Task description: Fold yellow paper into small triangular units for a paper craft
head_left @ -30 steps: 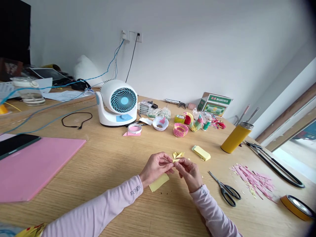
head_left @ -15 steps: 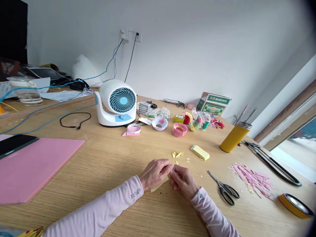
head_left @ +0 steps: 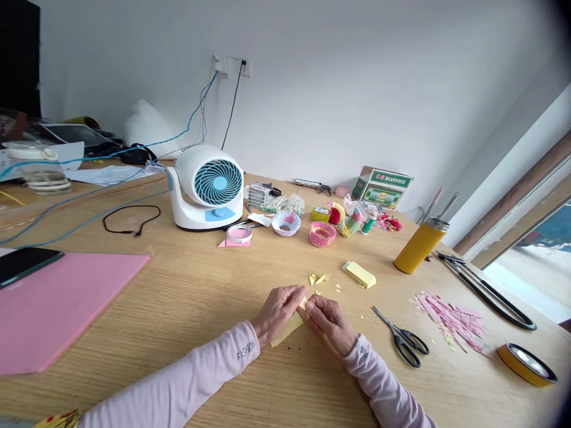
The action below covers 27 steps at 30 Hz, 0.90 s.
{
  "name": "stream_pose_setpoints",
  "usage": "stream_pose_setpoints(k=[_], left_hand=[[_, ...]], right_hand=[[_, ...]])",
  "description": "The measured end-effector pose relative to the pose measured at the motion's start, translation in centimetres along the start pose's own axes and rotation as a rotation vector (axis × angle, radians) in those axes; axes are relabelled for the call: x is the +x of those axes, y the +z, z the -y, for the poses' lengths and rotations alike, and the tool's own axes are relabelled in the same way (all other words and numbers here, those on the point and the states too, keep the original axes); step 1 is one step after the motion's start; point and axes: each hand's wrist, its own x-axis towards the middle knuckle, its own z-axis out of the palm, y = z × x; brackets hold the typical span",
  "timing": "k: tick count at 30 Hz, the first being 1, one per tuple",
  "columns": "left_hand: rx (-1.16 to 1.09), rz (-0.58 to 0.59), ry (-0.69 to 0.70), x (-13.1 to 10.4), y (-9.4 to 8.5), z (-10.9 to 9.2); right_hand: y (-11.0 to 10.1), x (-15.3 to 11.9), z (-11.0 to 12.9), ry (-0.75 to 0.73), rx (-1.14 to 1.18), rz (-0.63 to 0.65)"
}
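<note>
Between my fingertips is a small piece of yellow paper (head_left: 303,302), pinched from both sides. My left hand (head_left: 277,312) closes on its left end, and my right hand (head_left: 331,324) grips the right end; the fingers hide most of it. Under my left hand a larger yellow paper strip (head_left: 288,330) lies on the table. Just beyond my hands are several folded yellow paper pieces (head_left: 318,279) and tiny paper scraps. A stack of yellow paper slips (head_left: 359,274) lies farther right. Black-handled scissors (head_left: 402,337) rest to the right of my right hand, blades slightly apart.
Pink paper shreds (head_left: 450,318) and a tape roll (head_left: 526,364) lie at right, near a yellow tumbler (head_left: 420,246). Behind stand a white fan (head_left: 207,187), a pink folded-paper ring (head_left: 322,234) and a white one (head_left: 286,223). Pink sheets (head_left: 84,303) with a phone (head_left: 29,264) are left.
My hands have drawn slightly apart, and the small yellow paper now shows between the fingertips. The view has shifted a little, moving the background leftward.
</note>
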Motion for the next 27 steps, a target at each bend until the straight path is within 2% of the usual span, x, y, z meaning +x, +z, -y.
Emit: stream_pose_setpoints(k=[5, 10, 12, 15, 18, 20, 22, 25, 27], left_hand=[[0.050, -0.192, -0.080, 0.4, -0.7, 0.4], [0.115, -0.236, -0.108, 0.6, -0.7, 0.9], [0.140, -0.246, -0.104, 0.6, -0.7, 1.0], [0.173, -0.260, -0.099, 0.6, -0.6, 1.1], [0.210, -0.233, -0.079, 0.6, -0.6, 1.2], [0.230, -0.213, -0.071, 0.5, -0.7, 1.2], [0.250, -0.205, -0.072, 0.5, -0.7, 1.3], [0.268, -0.193, -0.073, 0.5, -0.7, 1.5], [0.263, -0.190, -0.075, 0.6, -0.5, 1.6]], right_hand=[[-2.0, 1.6, -1.1, -0.015, -0.190, -0.253], [-4.3, 2.6, -2.1, 0.045, -0.539, -0.321], [-4.1, 2.0, -2.2, 0.005, -0.701, -0.297], [-2.1, 0.4, -2.1, -0.089, -0.946, -0.142], [-0.4, -0.9, -2.1, -0.070, -1.137, 0.018], [-0.8, -1.3, -2.5, -0.010, -1.218, 0.055], [-2.6, -1.6, -3.1, 0.108, -1.288, 0.030], [-5.6, -1.5, -3.9, 0.378, -1.399, -0.105], [-6.4, -1.1, -4.2, 0.416, -1.450, -0.197]])
